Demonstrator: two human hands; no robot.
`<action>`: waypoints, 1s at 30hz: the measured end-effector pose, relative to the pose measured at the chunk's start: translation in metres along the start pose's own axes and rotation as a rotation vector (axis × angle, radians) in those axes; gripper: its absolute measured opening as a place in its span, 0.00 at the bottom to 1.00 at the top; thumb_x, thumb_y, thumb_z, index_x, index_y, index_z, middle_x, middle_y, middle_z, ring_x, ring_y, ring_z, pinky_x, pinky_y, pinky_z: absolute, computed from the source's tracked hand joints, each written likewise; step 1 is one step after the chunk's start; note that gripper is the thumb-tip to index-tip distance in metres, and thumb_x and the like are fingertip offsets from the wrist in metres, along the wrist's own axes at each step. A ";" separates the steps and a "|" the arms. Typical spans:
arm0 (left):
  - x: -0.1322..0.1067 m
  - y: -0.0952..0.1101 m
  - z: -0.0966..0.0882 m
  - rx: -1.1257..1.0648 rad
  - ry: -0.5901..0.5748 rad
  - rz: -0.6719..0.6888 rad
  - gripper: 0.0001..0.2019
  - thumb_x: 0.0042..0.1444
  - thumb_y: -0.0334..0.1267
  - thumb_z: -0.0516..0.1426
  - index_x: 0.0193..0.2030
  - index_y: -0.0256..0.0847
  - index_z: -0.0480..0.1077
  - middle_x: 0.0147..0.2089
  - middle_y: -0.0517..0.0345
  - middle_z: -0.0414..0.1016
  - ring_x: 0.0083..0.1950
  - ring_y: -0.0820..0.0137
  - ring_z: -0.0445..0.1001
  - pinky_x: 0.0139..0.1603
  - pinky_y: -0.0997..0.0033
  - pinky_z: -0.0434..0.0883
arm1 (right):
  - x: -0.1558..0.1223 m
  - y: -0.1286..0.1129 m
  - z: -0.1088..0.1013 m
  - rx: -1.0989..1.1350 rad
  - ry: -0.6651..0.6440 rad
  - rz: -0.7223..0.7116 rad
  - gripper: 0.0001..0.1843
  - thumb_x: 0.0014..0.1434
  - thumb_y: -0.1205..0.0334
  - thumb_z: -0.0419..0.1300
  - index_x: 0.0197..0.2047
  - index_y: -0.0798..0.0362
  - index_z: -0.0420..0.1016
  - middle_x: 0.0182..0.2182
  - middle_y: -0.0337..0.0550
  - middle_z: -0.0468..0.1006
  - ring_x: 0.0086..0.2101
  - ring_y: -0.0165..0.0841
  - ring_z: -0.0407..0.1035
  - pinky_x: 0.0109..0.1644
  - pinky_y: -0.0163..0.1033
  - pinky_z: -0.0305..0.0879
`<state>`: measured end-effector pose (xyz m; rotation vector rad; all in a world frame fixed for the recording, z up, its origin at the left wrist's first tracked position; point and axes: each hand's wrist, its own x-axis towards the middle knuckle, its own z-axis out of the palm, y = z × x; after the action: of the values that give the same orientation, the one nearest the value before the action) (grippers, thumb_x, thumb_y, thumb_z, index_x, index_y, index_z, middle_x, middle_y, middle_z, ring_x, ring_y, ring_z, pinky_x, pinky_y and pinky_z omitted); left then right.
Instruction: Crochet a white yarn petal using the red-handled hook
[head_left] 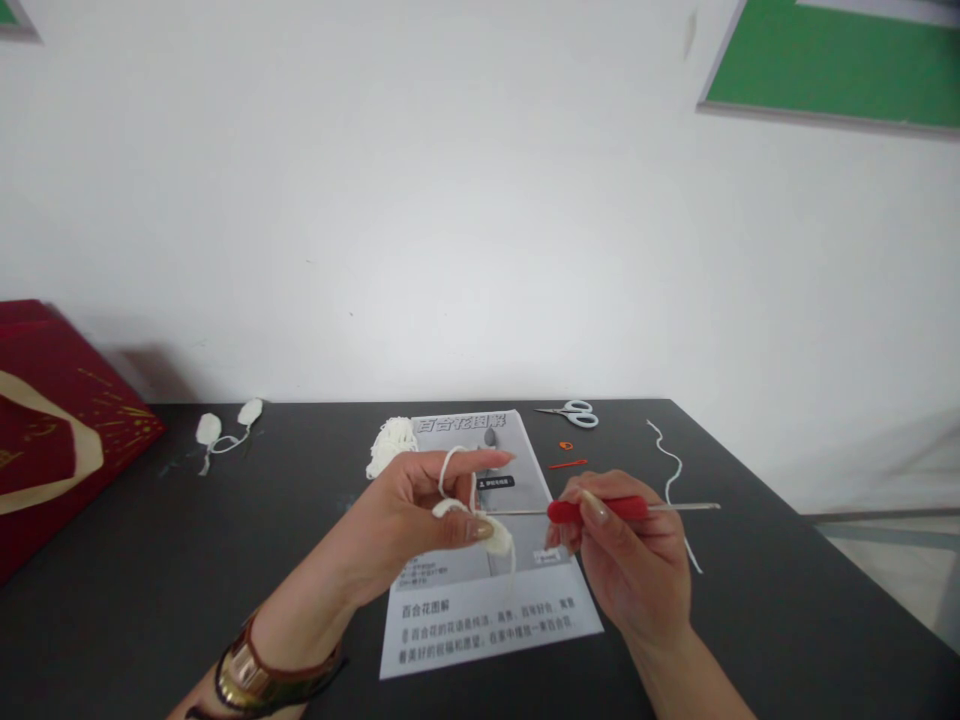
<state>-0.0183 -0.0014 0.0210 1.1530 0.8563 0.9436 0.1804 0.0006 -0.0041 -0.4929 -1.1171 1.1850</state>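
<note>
My left hand [420, 515] pinches a small white crochet piece [498, 537] between thumb and fingers, its index finger stretched out to the right. White yarn [447, 470] loops over that index finger, and a short tail hangs below the piece. In my right hand [630, 560] is a crochet hook [600, 510] with a red grip and metal shafts at both ends. The hook's left shaft reaches to the crochet piece; its tip is hidden there. A ball of white yarn [392, 445] lies behind my left hand.
Under my hands lies a printed sheet [487, 640] on the black table [315, 640]. Scissors [577, 413], an orange stitch marker [565, 446], an orange needle [568, 464] and a loose yarn strand [667, 450] lie to the right. Two white crocheted pieces [208, 430] and a red bag [67, 430] are at left.
</note>
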 end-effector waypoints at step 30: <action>0.006 -0.002 0.022 -0.041 0.236 0.183 0.51 0.47 0.33 0.64 0.68 0.61 0.35 0.24 0.70 0.66 0.27 0.77 0.65 0.32 0.76 0.61 | 0.003 0.023 0.013 0.219 0.154 0.362 0.05 0.51 0.61 0.66 0.32 0.53 0.79 0.24 0.39 0.79 0.22 0.24 0.67 0.26 0.28 0.68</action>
<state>0.0040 -0.0040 0.0229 1.1122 0.9259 1.2609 0.1580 0.0089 -0.0163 -0.6211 -0.7728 1.5365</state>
